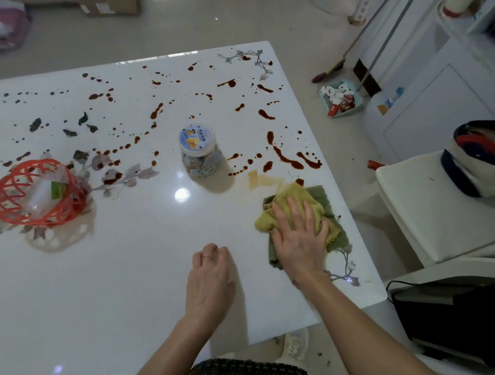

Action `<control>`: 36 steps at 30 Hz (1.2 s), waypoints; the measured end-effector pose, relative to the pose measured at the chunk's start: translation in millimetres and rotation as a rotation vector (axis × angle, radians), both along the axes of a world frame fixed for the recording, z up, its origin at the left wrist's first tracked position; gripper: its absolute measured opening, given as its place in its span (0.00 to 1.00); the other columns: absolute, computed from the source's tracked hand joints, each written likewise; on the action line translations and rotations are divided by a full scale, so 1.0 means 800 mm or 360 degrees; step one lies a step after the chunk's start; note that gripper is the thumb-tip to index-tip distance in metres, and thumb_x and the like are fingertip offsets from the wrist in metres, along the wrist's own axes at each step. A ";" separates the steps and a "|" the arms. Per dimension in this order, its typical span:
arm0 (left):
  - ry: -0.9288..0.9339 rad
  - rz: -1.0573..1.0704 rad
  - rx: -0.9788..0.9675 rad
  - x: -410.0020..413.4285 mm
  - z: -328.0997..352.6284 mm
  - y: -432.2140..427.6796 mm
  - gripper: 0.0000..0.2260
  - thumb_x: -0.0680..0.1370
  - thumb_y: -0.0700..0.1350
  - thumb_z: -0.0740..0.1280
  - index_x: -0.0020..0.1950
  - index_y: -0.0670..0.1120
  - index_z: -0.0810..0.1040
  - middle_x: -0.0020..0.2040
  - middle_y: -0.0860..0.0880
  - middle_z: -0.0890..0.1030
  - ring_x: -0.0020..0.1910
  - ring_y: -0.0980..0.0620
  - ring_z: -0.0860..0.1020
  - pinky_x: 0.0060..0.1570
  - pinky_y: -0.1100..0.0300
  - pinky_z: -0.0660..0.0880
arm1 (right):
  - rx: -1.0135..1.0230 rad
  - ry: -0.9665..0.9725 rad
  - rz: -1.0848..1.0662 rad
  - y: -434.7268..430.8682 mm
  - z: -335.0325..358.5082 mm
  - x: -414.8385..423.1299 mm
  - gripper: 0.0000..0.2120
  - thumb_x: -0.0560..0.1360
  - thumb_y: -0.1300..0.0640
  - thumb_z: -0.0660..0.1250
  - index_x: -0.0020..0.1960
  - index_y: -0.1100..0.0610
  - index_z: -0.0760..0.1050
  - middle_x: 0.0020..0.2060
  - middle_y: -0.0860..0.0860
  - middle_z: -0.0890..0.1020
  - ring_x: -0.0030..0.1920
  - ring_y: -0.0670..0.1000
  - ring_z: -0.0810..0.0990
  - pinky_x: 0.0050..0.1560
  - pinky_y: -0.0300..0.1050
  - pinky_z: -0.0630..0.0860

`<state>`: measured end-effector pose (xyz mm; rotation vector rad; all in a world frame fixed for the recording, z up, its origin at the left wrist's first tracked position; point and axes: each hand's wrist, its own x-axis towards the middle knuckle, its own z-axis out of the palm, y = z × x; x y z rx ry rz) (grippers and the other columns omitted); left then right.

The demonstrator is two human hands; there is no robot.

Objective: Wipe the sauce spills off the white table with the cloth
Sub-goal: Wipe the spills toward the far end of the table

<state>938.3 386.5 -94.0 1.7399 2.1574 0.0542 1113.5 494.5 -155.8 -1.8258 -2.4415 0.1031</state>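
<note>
A yellow and green cloth (293, 197) lies crumpled near the right edge of the white table (115, 286). My right hand (299, 236) presses flat on the cloth, fingers spread and straight. My left hand (210, 274) rests on the bare tabletop to the left of it, fingers curled under and holding nothing. Dark red sauce spills (285, 157) dot and streak the far half of the table, the nearest just beyond the cloth. A pale brown smear (262, 180) lies right by the cloth's far edge.
A lidded clear jar (198, 151) stands mid-table. A red plastic basket (38, 193) with a bottle in it sits at the left. A white chair (437, 208) carrying a cushion stands to the right; a dustpan with rubbish (340, 98) lies on the floor.
</note>
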 end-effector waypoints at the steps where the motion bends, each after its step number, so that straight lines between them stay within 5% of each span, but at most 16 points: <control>1: -0.0015 0.0053 -0.0005 0.006 0.000 -0.002 0.23 0.68 0.43 0.72 0.60 0.44 0.70 0.61 0.43 0.69 0.54 0.42 0.70 0.46 0.55 0.75 | -0.0016 0.0030 -0.0065 0.006 0.000 0.004 0.26 0.80 0.41 0.52 0.78 0.42 0.59 0.78 0.50 0.60 0.76 0.58 0.59 0.69 0.68 0.58; 4: 0.0022 0.0169 -0.0017 0.029 0.000 -0.010 0.22 0.68 0.41 0.71 0.60 0.43 0.70 0.62 0.41 0.69 0.57 0.41 0.70 0.49 0.53 0.76 | -0.0058 0.0045 -0.0022 -0.032 0.005 0.002 0.28 0.80 0.41 0.52 0.79 0.43 0.56 0.79 0.51 0.56 0.78 0.59 0.55 0.70 0.70 0.54; 8: 0.0082 0.0255 0.0021 0.069 -0.002 -0.015 0.20 0.65 0.37 0.72 0.54 0.42 0.72 0.57 0.38 0.73 0.55 0.37 0.73 0.46 0.52 0.77 | -0.0039 0.0040 0.0464 -0.067 0.010 0.052 0.27 0.81 0.42 0.53 0.79 0.42 0.56 0.79 0.50 0.57 0.78 0.58 0.54 0.71 0.70 0.55; 14: 0.0038 0.0456 0.0068 0.115 -0.003 -0.019 0.16 0.68 0.31 0.65 0.56 0.37 0.71 0.58 0.34 0.72 0.60 0.34 0.70 0.51 0.48 0.75 | -0.0108 0.0079 0.0292 -0.039 0.011 0.082 0.26 0.80 0.41 0.51 0.78 0.42 0.60 0.78 0.51 0.60 0.77 0.59 0.57 0.70 0.71 0.54; 20: 0.0009 0.0614 0.0108 0.146 0.003 -0.025 0.15 0.73 0.32 0.59 0.60 0.37 0.69 0.63 0.34 0.69 0.65 0.36 0.66 0.57 0.49 0.73 | -0.0045 0.0088 0.0837 -0.060 0.001 0.132 0.25 0.80 0.42 0.54 0.77 0.42 0.62 0.78 0.50 0.62 0.77 0.59 0.59 0.67 0.73 0.59; 25: 0.0026 0.0664 0.0093 0.159 -0.002 -0.032 0.18 0.73 0.31 0.58 0.62 0.37 0.68 0.64 0.34 0.68 0.65 0.36 0.65 0.61 0.48 0.71 | -0.0159 0.0125 0.0653 -0.047 0.011 0.122 0.26 0.80 0.42 0.54 0.77 0.41 0.61 0.78 0.50 0.61 0.77 0.60 0.57 0.69 0.73 0.56; 36: -0.0032 0.0684 0.0081 0.174 0.004 -0.014 0.16 0.73 0.33 0.56 0.60 0.37 0.68 0.64 0.35 0.67 0.67 0.37 0.61 0.63 0.49 0.67 | -0.0101 -0.0129 0.1567 -0.043 0.007 0.185 0.35 0.75 0.33 0.57 0.79 0.41 0.55 0.79 0.51 0.57 0.78 0.60 0.55 0.69 0.72 0.60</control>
